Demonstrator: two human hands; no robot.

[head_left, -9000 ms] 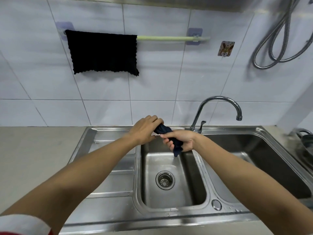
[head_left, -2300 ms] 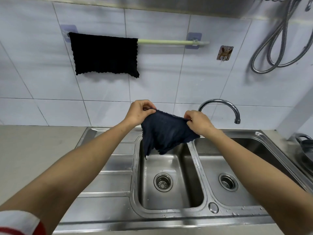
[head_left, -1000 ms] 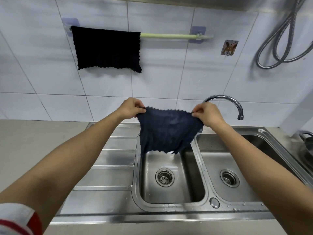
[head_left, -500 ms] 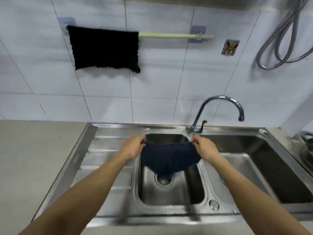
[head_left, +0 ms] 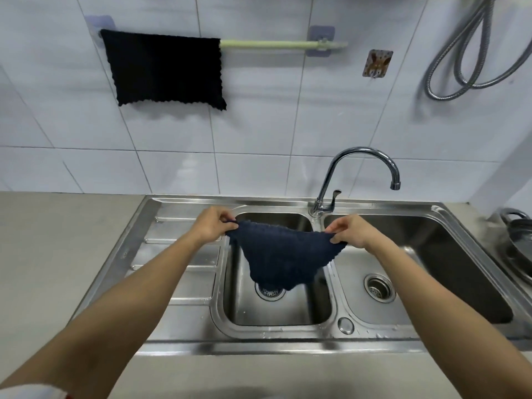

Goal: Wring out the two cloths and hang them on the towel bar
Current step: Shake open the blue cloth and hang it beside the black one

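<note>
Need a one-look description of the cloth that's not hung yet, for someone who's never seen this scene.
Find the steel sink under the tiled wall. Over its middle basin, the left hand and right hand stretch a dark blue cloth by its top corners. The black cloth hangs flat on the towel bar; this one sags between the hands.

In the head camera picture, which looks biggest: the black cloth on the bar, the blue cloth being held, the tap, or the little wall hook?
1. Black cloth
2. Blue cloth, though it sags, bunched, nearer the camera, so these two are uncertain
3. Tap
4. Wall hook
</note>
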